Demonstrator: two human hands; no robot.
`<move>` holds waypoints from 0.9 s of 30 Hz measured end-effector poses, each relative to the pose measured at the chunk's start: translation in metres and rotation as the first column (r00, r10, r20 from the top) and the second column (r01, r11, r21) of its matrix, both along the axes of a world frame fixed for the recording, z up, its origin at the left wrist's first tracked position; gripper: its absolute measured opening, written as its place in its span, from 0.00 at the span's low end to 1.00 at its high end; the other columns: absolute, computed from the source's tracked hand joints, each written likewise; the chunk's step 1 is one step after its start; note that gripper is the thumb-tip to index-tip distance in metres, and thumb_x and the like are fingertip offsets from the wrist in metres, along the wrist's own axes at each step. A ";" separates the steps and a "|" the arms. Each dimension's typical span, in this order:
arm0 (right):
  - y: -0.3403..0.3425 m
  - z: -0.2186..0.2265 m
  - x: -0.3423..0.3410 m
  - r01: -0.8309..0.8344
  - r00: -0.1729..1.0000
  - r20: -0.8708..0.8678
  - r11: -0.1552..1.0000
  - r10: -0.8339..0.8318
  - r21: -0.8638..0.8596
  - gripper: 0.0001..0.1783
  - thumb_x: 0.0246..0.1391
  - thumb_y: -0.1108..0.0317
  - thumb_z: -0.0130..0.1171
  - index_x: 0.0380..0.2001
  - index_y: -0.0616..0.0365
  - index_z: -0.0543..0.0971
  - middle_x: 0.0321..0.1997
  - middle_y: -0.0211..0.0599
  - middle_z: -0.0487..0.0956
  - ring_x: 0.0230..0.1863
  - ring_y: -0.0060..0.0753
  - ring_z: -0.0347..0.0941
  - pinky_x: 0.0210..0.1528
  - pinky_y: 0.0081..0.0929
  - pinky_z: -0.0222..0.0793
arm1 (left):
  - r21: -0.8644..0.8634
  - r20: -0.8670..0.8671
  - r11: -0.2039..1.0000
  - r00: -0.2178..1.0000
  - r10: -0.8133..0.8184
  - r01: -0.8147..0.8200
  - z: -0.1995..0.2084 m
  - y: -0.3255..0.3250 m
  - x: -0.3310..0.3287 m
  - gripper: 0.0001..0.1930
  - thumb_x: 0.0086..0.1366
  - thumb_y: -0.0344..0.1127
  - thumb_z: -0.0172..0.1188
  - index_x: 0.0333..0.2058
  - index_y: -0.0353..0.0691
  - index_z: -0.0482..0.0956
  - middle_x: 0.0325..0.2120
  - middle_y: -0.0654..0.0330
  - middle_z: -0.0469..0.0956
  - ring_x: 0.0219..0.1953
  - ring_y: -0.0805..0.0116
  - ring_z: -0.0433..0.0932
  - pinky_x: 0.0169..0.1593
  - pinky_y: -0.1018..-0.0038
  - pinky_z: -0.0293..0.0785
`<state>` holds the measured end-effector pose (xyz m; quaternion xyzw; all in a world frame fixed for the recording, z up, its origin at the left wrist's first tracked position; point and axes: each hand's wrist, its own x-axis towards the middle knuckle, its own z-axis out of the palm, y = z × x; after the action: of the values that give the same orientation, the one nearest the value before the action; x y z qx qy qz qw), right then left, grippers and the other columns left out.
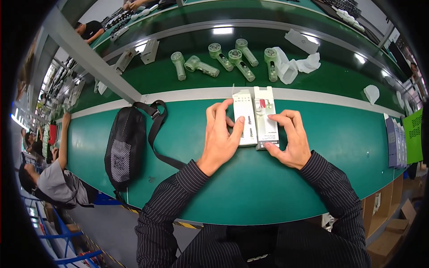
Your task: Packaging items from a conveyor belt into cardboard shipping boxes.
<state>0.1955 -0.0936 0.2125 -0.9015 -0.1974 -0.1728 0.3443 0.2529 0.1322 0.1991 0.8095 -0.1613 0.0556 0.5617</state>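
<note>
Black fabric bag with a mesh pocket (126, 140), left of centre.
Its black webbing strap (170, 161) trails rightward (the buckle (155, 114) sits near its top); a pale grey metal post (91, 58) slants across the upper left, a person in a grey shirt (62, 185) is lower left, and slim blue-violet boxes (393, 143) stand beside a bright green panel (413, 136) at the right edge.

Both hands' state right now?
Left hand: closed on the left white box.
Right hand: open, thumb and fingertip against the right white box.
</note>
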 end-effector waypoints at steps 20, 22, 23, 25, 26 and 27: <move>0.048 -0.017 0.012 0.022 0.998 -0.057 0.986 -0.013 0.168 0.28 0.51 0.67 0.69 0.56 0.58 0.75 0.58 0.47 0.68 0.52 0.41 0.72 0.55 0.35 0.72 | 0.260 0.356 0.964 0.933 -0.051 -0.047 -0.016 0.083 0.023 0.11 0.66 0.33 0.65 0.43 0.34 0.85 0.56 0.42 0.76 0.48 0.52 0.82 0.51 0.62 0.78; 0.055 -0.017 0.013 0.015 1.000 0.014 0.992 -0.017 0.125 0.27 0.52 0.68 0.68 0.56 0.58 0.75 0.58 0.47 0.68 0.50 0.40 0.73 0.55 0.35 0.72 | 0.293 0.310 0.955 0.949 -0.056 -0.039 -0.013 0.086 0.020 0.13 0.65 0.36 0.66 0.45 0.34 0.83 0.55 0.42 0.76 0.51 0.49 0.80 0.55 0.61 0.76; 0.057 -0.017 0.014 0.011 1.000 0.013 0.992 -0.013 0.124 0.27 0.52 0.68 0.68 0.56 0.58 0.75 0.58 0.47 0.68 0.50 0.40 0.73 0.55 0.35 0.72 | 0.309 0.287 0.951 0.956 -0.058 -0.035 -0.012 0.086 0.018 0.15 0.65 0.37 0.67 0.46 0.33 0.81 0.54 0.42 0.76 0.52 0.48 0.79 0.57 0.61 0.75; 0.061 -0.015 0.018 0.048 0.999 -0.033 0.984 -0.043 0.171 0.27 0.52 0.68 0.68 0.56 0.58 0.75 0.58 0.47 0.67 0.50 0.40 0.72 0.55 0.35 0.72 | 0.246 0.264 0.969 0.963 -0.057 -0.010 -0.010 0.087 0.019 0.17 0.65 0.37 0.67 0.48 0.33 0.80 0.54 0.42 0.76 0.54 0.48 0.78 0.57 0.61 0.74; 0.063 -0.014 0.019 0.067 0.997 -0.057 0.979 -0.057 0.193 0.27 0.52 0.69 0.68 0.56 0.58 0.75 0.59 0.47 0.67 0.50 0.40 0.72 0.55 0.35 0.72 | 0.183 0.244 0.983 0.968 -0.062 0.017 -0.009 0.088 0.019 0.19 0.65 0.37 0.67 0.51 0.33 0.78 0.53 0.42 0.76 0.55 0.47 0.77 0.58 0.61 0.74; 0.066 -0.014 0.019 0.063 0.997 -0.058 0.979 -0.053 0.193 0.27 0.52 0.69 0.68 0.56 0.58 0.75 0.59 0.47 0.67 0.50 0.40 0.72 0.55 0.35 0.72 | 0.118 0.224 0.992 0.972 -0.068 0.043 -0.008 0.090 0.019 0.21 0.65 0.37 0.67 0.53 0.32 0.76 0.53 0.42 0.76 0.56 0.46 0.76 0.59 0.61 0.73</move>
<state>0.2148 -0.0274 0.1985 -0.8731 -0.1441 -0.1773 0.4306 0.2721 0.2217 0.1915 0.8234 -0.2500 0.1229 0.4943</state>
